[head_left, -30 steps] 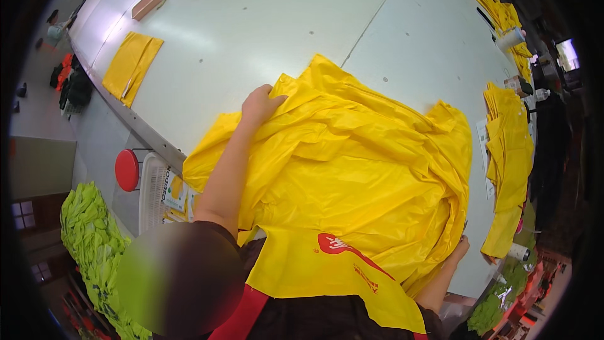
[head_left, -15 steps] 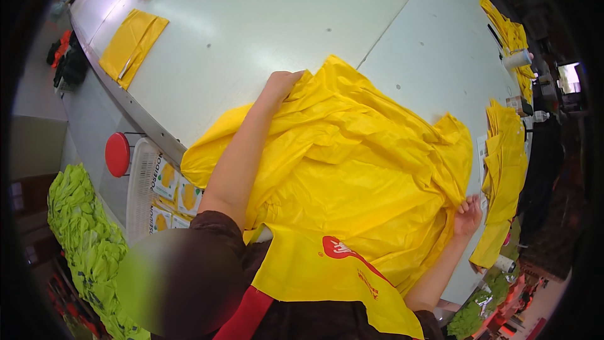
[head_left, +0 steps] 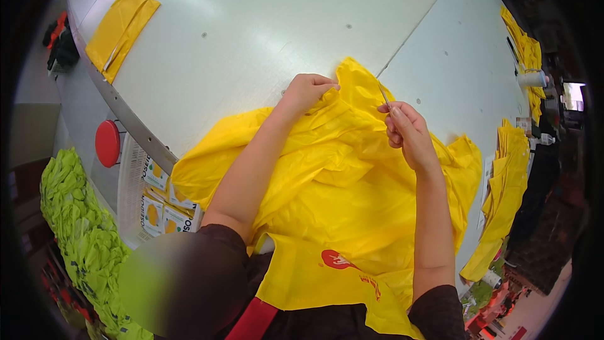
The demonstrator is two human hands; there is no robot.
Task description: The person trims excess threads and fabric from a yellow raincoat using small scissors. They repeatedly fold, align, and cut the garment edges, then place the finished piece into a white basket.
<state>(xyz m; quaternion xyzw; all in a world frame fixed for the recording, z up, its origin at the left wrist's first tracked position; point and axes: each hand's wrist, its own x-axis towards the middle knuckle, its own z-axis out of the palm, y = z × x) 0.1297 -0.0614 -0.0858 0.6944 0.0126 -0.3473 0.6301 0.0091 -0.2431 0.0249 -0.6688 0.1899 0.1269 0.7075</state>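
Observation:
A large crumpled piece of shiny yellow fabric covers the near part of the table and hangs down toward me. My left hand pinches its far edge between thumb and fingers, beside a corner that stands up. To the right of that corner, my right hand grips a thin, pointed metal tool. Its tip points up and away over the fabric edge; most of the tool is hidden in my fingers, so its exact kind is unclear.
Folded yellow fabric lies on the white table at far left; stacked yellow pieces line the right side. A white basket of packets and a red stool stand left, near a lime-green heap. A thread spool sits right.
My right hand has come from the fabric's right edge up to its far corner, and the metal tool now shows in it. My left hand has shifted right along the far edge.

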